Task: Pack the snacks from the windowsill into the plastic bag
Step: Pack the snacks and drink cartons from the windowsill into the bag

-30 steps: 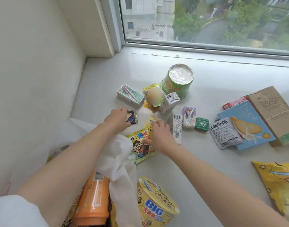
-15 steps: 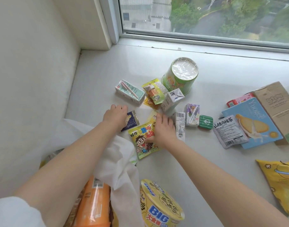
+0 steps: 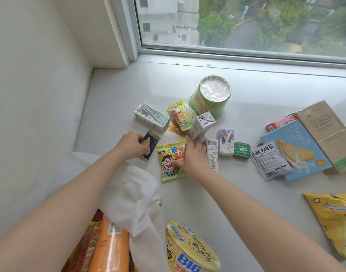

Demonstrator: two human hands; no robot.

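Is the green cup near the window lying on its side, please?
No, the green cup stands upright on the windowsill, its film-sealed round top facing up.

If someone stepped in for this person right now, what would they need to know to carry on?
Left hand: grips a small dark blue packet, lifted at the left of the pile.
Right hand: grip closing on the yellow cartoon-face packet, which lies on the windowsill.
Plastic bag: white, near the left forearm; an orange tube already lies inside.
Left to pack: green cup, small drink cartons, green tin, blue biscuit box, yellow bowl and more.
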